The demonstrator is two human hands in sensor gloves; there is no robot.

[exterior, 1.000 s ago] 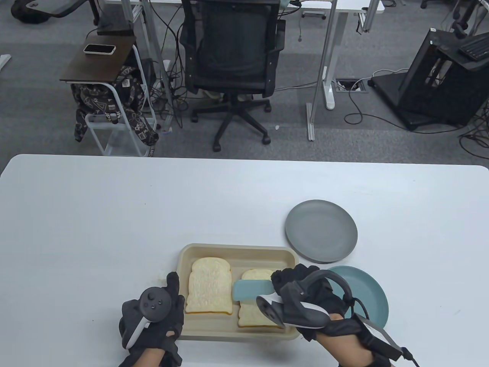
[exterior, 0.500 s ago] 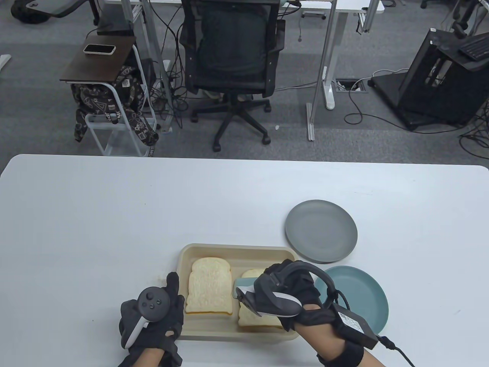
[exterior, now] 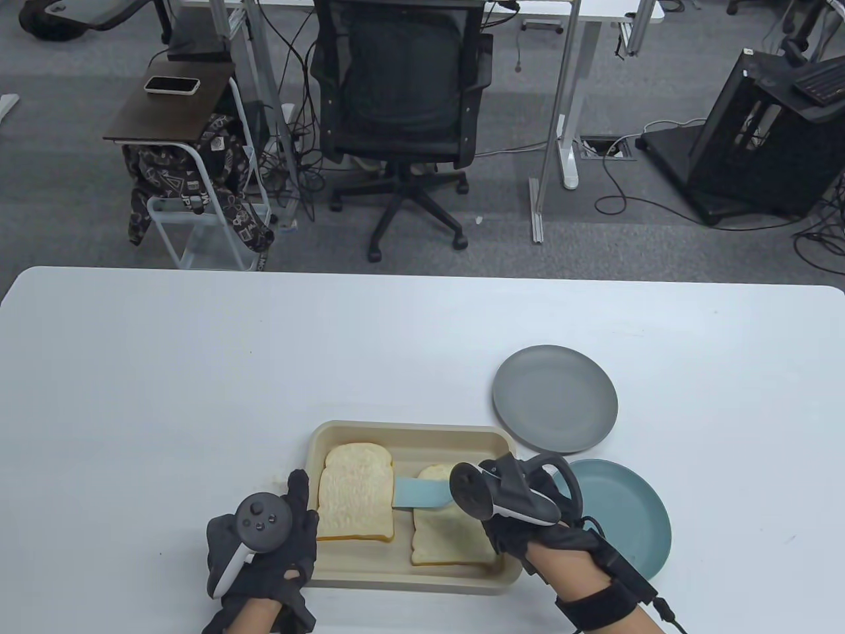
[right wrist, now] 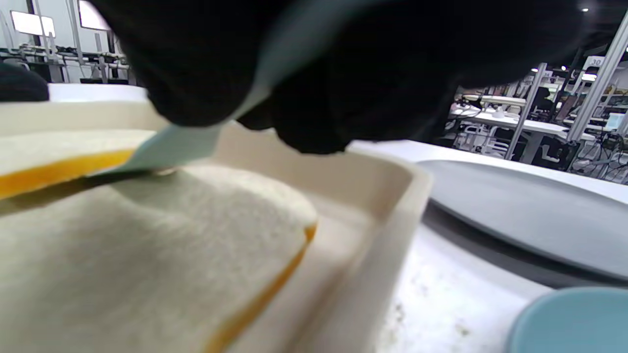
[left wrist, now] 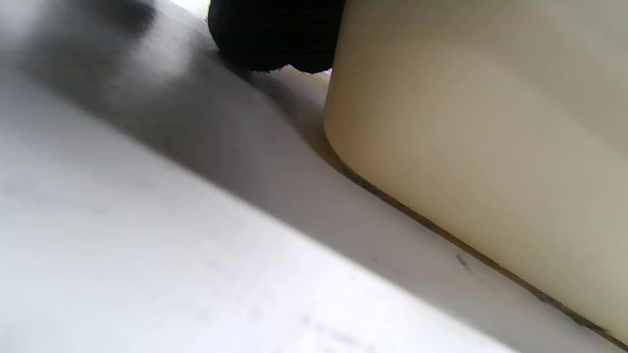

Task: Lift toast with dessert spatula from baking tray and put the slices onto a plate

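Note:
Two toast slices lie in the beige baking tray (exterior: 409, 430). My right hand (exterior: 496, 512) grips the handle of the light blue dessert spatula (exterior: 422, 493). Its blade reaches left over the right slice (exterior: 452, 538), and its tip sits under the right edge of the left slice (exterior: 356, 492). The right wrist view shows the spatula blade (right wrist: 171, 147) wedged beneath the left slice's yellow crust (right wrist: 59, 166), above the near slice (right wrist: 147, 245). My left hand (exterior: 284, 528) lies flat against the tray's left side. A gloved fingertip (left wrist: 274, 34) touches the tray wall (left wrist: 490, 147).
A grey plate (exterior: 554, 399) sits just beyond the tray's right corner. A teal plate (exterior: 627, 512) lies to the tray's right, behind my right wrist. Both plates also show in the right wrist view, grey (right wrist: 515, 206) and teal (right wrist: 574, 318).
My right hand turned and pushed the spatula left, and its tip slid under the left slice's right edge. That slice shifted slightly left. The left hand stayed put.

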